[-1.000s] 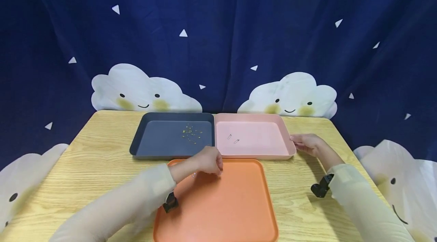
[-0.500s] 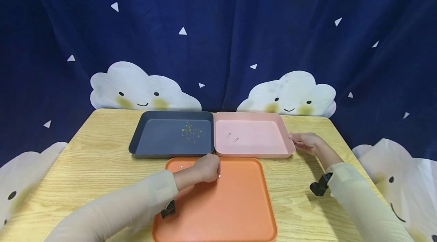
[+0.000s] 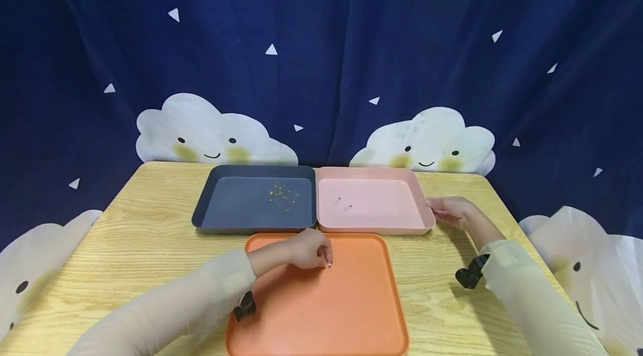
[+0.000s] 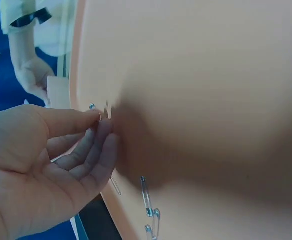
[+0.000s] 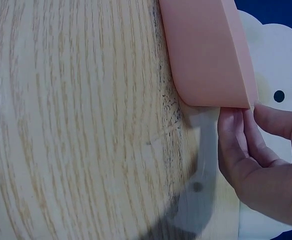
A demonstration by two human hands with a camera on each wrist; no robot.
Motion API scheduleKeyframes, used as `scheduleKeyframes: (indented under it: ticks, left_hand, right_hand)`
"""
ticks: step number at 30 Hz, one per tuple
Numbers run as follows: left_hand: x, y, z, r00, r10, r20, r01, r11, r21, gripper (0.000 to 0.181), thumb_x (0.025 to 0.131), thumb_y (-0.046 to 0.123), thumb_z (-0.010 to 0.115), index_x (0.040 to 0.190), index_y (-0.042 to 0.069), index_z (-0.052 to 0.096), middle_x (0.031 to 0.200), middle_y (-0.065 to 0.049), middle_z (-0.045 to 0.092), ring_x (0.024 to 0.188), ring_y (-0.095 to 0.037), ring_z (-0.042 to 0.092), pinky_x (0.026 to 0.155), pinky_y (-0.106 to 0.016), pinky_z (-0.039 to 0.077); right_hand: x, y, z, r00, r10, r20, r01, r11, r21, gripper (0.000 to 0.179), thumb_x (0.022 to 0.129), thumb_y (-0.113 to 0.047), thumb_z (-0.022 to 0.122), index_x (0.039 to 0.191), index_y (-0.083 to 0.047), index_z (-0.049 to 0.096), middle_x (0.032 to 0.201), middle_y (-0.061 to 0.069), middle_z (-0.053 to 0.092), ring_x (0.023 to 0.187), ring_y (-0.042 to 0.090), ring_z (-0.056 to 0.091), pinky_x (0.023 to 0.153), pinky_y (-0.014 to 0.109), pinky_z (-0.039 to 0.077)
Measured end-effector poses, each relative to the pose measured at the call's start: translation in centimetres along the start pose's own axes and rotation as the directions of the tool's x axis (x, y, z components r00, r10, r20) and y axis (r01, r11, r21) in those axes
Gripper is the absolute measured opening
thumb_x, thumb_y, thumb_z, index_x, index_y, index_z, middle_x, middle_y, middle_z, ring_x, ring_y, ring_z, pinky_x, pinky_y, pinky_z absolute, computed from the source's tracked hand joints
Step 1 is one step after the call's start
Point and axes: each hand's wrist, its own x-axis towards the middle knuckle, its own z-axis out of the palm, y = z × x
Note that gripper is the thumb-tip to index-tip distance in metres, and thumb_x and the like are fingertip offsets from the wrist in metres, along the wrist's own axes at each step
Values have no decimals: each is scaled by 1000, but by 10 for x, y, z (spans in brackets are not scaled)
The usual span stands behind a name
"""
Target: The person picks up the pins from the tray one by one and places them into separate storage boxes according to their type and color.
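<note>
My left hand (image 3: 307, 249) is low over the upper part of the orange tray (image 3: 346, 311). Between thumb and fingertips it pinches a small silver safety pin (image 3: 329, 264), mostly covered by the fingers. In the left wrist view, several more silver safety pins, one a safety pin (image 4: 145, 195) lying beside the hand, rest on the same tray. At the right, my right hand (image 3: 454, 212) holds the end wall of the pink tray (image 5: 206, 55), thumb at the rim and fingers against the outside. Two safety pins, one a silver safety pin (image 3: 348, 208), lie in that tray.
A dark grey tray (image 3: 236, 205) adjoins the pink one on its left, with several tiny gold-coloured pieces (image 3: 280, 194) in it. All trays stand on a wooden table (image 3: 150, 233). Behind hangs a dark blue curtain (image 3: 321, 66) with cloud figures.
My left hand has come down and slightly toward me since a second ago, then shifted a little right, a silver pin showing at its fingertips. My right hand stays at the pink tray.
</note>
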Motion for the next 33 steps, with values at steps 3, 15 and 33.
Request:
scheduleKeyframes:
  ticks: [3,15,33]
  left_hand:
    - [-1,-1,-1,1000,-9,19,10,995,-96,11,83,-2,66,84,6,73,78,-6,74,61,-2,53,58,-11,42]
    - [0,4,-4,989,-127,82,151,866,-476,10,84,-2,64,90,-5,72,83,-21,72,63,-9,62,65,-24,59]
    - [16,7,-40,943,-322,86,295,687,-664,19,87,-2,62,102,-11,68,67,-1,65,60,-8,61,68,-22,60]
  right_hand:
    - [-1,-1,0,1000,-2,10,2,1000,-1,34,96,-7,54,127,7,54,80,-12,68,77,-1,63,74,14,56]
    - [-1,-1,3,1000,2,-15,-3,1000,-17,27,96,-8,54,120,3,58,79,-12,67,76,0,63,72,14,56]
    - [-1,3,2,1000,-1,-17,1,1000,27,19,95,-6,56,87,-15,71,78,-10,68,74,0,64,71,14,57]
